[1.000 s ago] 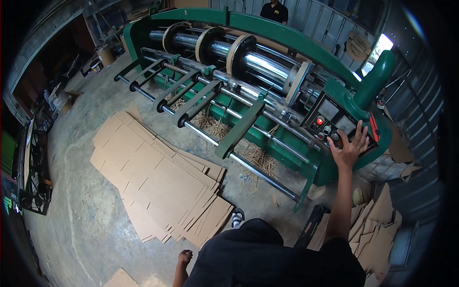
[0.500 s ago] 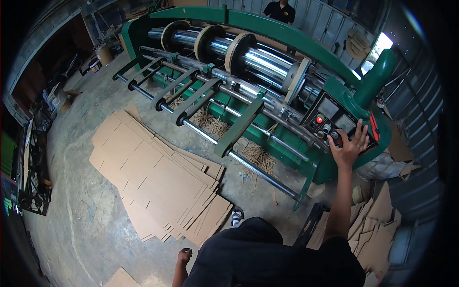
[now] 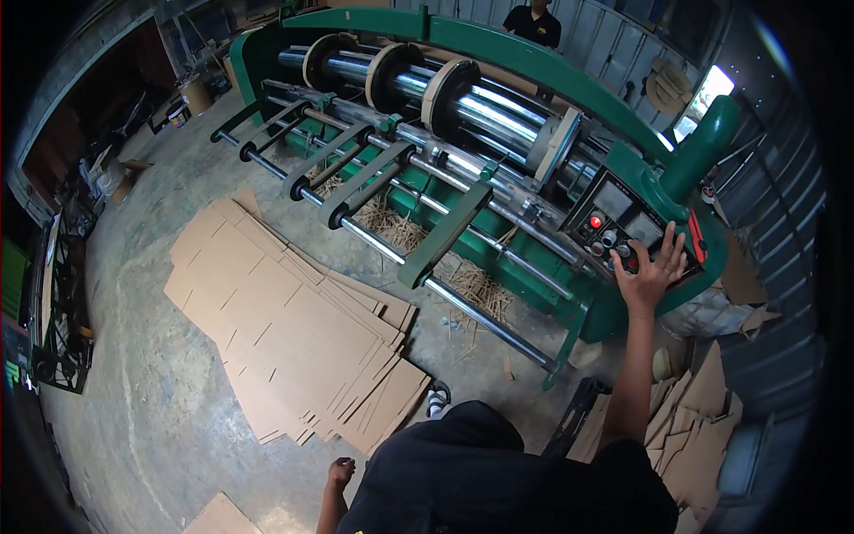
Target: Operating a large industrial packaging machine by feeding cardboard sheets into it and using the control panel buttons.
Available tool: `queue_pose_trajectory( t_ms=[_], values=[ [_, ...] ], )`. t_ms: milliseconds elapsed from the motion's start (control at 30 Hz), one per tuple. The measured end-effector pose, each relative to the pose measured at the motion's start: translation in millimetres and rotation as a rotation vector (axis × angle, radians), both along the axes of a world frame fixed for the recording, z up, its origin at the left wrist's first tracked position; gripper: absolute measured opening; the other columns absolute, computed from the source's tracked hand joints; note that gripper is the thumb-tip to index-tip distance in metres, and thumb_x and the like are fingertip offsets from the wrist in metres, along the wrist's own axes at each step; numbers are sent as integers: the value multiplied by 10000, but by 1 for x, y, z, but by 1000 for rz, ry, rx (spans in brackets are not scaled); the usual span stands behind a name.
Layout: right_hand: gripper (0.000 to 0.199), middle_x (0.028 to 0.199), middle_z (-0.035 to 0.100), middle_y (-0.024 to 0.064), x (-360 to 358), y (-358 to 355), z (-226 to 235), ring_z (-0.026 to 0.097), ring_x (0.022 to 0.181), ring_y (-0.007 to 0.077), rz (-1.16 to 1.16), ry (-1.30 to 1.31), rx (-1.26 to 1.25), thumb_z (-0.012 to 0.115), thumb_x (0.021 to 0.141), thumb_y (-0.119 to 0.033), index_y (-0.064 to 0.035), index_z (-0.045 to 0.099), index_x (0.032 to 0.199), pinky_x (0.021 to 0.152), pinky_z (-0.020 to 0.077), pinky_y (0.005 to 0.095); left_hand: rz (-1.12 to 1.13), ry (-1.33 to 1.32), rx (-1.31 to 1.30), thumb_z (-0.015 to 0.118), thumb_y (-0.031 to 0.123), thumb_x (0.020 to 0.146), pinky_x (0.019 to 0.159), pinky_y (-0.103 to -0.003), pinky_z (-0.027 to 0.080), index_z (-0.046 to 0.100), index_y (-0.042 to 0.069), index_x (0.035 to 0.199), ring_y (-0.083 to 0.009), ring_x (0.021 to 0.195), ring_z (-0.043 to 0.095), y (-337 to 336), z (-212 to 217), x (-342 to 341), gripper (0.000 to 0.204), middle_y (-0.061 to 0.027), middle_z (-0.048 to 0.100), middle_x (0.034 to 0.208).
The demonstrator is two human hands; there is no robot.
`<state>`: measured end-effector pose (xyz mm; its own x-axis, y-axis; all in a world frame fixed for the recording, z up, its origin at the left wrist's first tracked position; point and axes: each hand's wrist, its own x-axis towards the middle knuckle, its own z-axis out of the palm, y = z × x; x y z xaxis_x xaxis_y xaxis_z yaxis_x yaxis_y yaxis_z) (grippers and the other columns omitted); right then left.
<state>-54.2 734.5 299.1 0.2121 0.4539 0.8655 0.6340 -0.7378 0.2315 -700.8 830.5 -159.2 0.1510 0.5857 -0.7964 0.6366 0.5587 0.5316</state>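
Observation:
My right hand (image 3: 649,278) reaches to the control panel (image 3: 642,200) of a large green machine (image 3: 543,294), its fingers spread over the panel face. The thumb and index fingertip are beside a small dark knob (image 3: 624,251); whether they press it is hard to tell. A red lamp (image 3: 595,222) glows on the panel, with a silver knob (image 3: 609,238) just below it. Low at my side hangs my left hand (image 3: 340,472), fingers curled in, with nothing visible in it. Shiny rollers (image 3: 494,111) carrying dark discs (image 3: 445,98) run along the machine.
Slotted cardboard sheets (image 3: 285,329) lie in a fanned pile on the concrete floor, left of my foot (image 3: 437,399). Cardboard scraps (image 3: 698,427) fill the lower right. Trimmed strips (image 3: 480,289) litter the floor beneath the machine's bars. Another person (image 3: 532,25) stands behind the machine.
The view has shifted slightly, and the person behind the machine appears a little farther right. My right hand stays on the panel; my left hand still hangs low.

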Motion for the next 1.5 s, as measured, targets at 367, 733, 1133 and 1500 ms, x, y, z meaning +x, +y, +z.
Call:
queue_pose_trajectory(
  t_ms=[367, 733, 1133, 1500],
  values=[
    [304, 1414, 266, 100, -3, 1, 0, 195, 1308, 315, 2, -2, 2, 733, 629, -393, -211, 611, 839, 997, 205, 489, -11, 22, 19, 590, 239, 784, 613, -281, 484, 596, -12, 1009, -162, 658, 607, -7, -12, -8, 337, -111, 651, 776],
    [263, 1411, 272, 82, -5, 5, 0, 195, 1306, 309, 18, -40, 6, 702, 665, -422, -224, 609, 812, 1008, 177, 470, 21, 14, 38, 586, 266, 788, 628, -296, 478, 608, 8, 997, -173, 660, 605, -18, -30, -25, 333, -112, 652, 773],
    [289, 1407, 255, 69, -30, 10, 3, 190, 1307, 316, -27, -5, 5, 713, 654, -414, -212, 607, 832, 985, 211, 516, 22, 41, 39, 585, 273, 780, 732, -312, 475, 602, 13, 1026, -226, 795, 620, -48, -39, -46, 358, -150, 652, 848],
    [302, 1411, 224, 55, -49, 8, 5, 172, 1314, 306, -96, 42, -38, 733, 630, -375, -207, 604, 846, 1011, 192, 546, 99, 86, 20, 581, 257, 786, 723, -308, 478, 602, 7, 1018, -214, 760, 622, -112, -45, -124, 341, -142, 655, 834]
  ],
)
